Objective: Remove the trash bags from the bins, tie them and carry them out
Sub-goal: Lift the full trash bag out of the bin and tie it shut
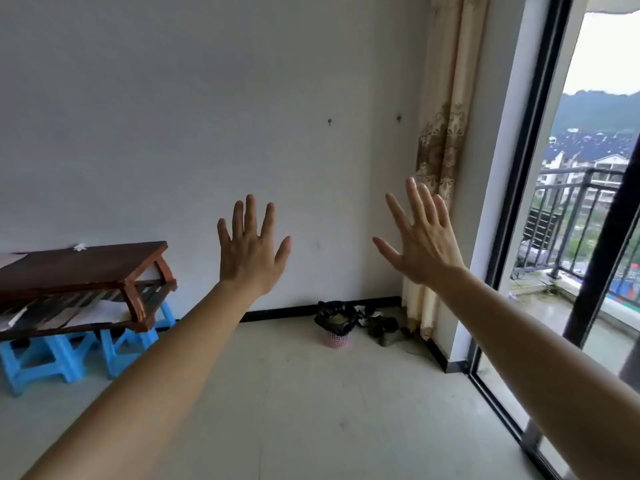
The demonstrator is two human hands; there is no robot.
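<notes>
Far left of my hands sits a wooden table (83,265) on blue stools (34,358). My left hand (251,251) and right hand (420,240) are raised, fingers spread, holding nothing. Below and between them, the pink bin (336,339) with its black trash bag (334,315) stands by the wall.

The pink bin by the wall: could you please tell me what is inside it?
A black trash bag lines the pink bin, its edge spilling over the rim. Pale brownish rubbish shows in its mouth; what lies deeper is hidden by the bag.
</notes>
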